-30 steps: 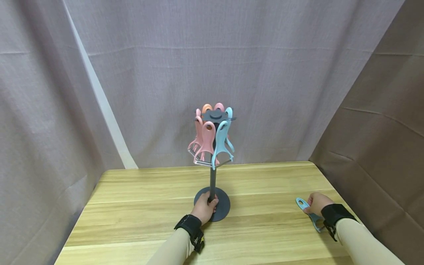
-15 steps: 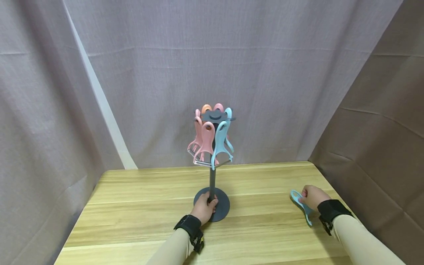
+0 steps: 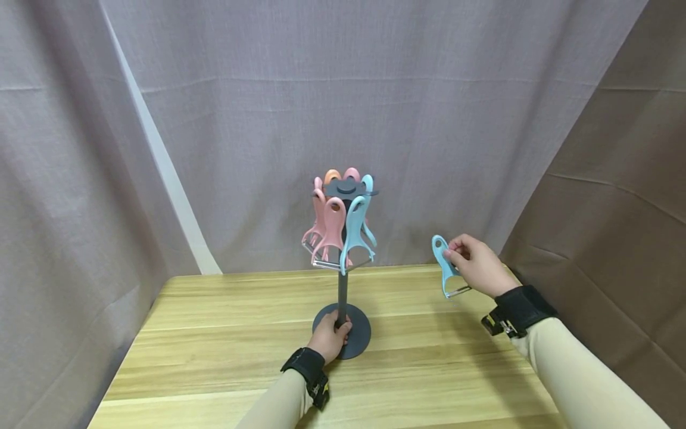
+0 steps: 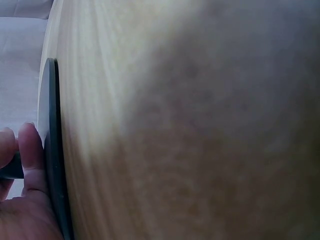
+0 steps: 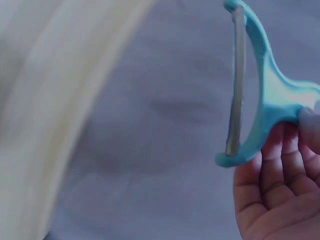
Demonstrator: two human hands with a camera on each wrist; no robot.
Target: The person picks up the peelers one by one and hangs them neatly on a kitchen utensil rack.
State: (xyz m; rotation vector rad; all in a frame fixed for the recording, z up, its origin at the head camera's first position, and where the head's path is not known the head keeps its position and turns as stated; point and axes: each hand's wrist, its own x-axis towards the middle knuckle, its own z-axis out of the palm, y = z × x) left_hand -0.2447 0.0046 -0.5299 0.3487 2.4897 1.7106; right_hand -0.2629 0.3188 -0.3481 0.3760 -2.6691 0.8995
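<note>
My left hand (image 3: 328, 337) grips the dark pole (image 3: 342, 292) of an upright stand, low down by its round base (image 3: 358, 333). The left wrist view shows the thumb and fingers (image 4: 32, 155) about the pole, close beside the base's rim (image 4: 55, 150). From the stand's top (image 3: 345, 189) hang several peelers: a pink peeler (image 3: 334, 221) and a light blue peeler (image 3: 355, 226) in front, others partly hidden behind. Off to the right, my right hand (image 3: 479, 265) pinches another light blue peeler (image 3: 446, 262) by its handle, above the table. Its metal blade (image 5: 237, 85) points downward, hole end up.
A wooden table (image 3: 214, 333) lies under the stand. Grey curtain (image 3: 257, 131) hangs behind the table's back edge, and a brown curtain (image 3: 605, 238) stands along the right side.
My right hand has lifted the light blue peeler off the table, moving it up and left toward the stand. The left hand has kept its hold on the pole.
</note>
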